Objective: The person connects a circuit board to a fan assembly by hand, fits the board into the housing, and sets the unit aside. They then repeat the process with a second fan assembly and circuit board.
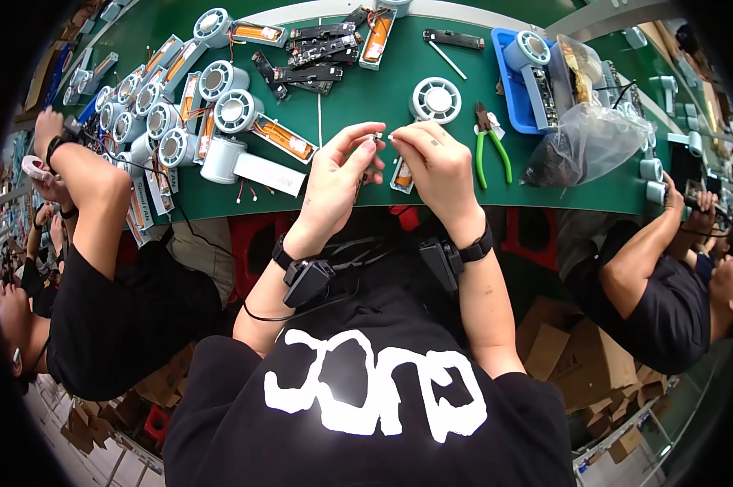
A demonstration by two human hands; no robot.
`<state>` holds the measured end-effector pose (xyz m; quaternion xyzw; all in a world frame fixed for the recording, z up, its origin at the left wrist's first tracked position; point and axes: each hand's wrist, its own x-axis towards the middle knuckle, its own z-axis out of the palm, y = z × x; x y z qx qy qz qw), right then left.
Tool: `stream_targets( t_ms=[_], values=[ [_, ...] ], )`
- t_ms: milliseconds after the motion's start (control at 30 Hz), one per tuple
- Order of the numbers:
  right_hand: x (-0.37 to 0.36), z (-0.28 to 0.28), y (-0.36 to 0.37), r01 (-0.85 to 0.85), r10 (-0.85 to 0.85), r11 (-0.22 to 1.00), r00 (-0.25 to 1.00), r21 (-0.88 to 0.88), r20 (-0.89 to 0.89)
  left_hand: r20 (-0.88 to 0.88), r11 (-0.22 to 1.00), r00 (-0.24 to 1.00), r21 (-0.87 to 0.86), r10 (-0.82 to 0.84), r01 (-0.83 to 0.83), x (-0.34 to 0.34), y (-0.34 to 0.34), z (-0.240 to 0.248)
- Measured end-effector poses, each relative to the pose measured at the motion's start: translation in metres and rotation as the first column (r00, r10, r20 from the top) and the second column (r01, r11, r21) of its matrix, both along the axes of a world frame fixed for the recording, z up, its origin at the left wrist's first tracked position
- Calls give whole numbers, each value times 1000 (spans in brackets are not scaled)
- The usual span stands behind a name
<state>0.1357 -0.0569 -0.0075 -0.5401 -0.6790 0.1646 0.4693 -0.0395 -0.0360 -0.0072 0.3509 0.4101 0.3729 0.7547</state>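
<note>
My left hand [338, 177] is raised over the near edge of the table, its fingers curled round a narrow dark circuit board [359, 185] that they mostly cover. Close beside it, my right hand [443, 169] pinches a tiny pale piece [393, 138], seemingly a wire connector, at thumb and forefinger. The two sets of fingertips nearly meet. Just beyond them lies a light-blue handheld fan [435, 101]; its opened handle [401, 176], with an orange battery, partly shows under my right hand.
Green-handled pliers [493, 146] lie to the right, beside a blue tray [508, 85] and a clear plastic bag [598, 146]. Several circuit boards [322, 53] are heaped at the back. Many fans [163, 120] crowd the left. Co-workers sit on both sides, an elbow [110, 195] close at left.
</note>
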Motion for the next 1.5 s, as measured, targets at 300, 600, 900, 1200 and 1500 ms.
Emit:
stream_targets(
  t_ms=[300, 600, 900, 1200, 1500],
  values=[
    [8, 0, -4, -24, -210, 966, 504, -256, -838, 64, 999, 997, 29, 42, -44, -4, 7, -7],
    [-1, 0, 0, 99, -97, 993, 995, 61, -39, 129, 997, 992, 80, -6, -4, 9, 6, -9],
    [0, 8, 7, 45, -62, 991, 989, 129, 134, 75, 994, 997, 112, -5, -3, 12, 3, -7],
    [2, 7, 5, 44, -53, 995, 993, 89, 107, 50, 993, 999, 122, -6, 0, 13, 3, -10],
    [2, 8, 3, 19, -27, 999, 974, 37, 226, -178, 941, 984, 328, -24, 82, 11, 4, -8]
  ],
)
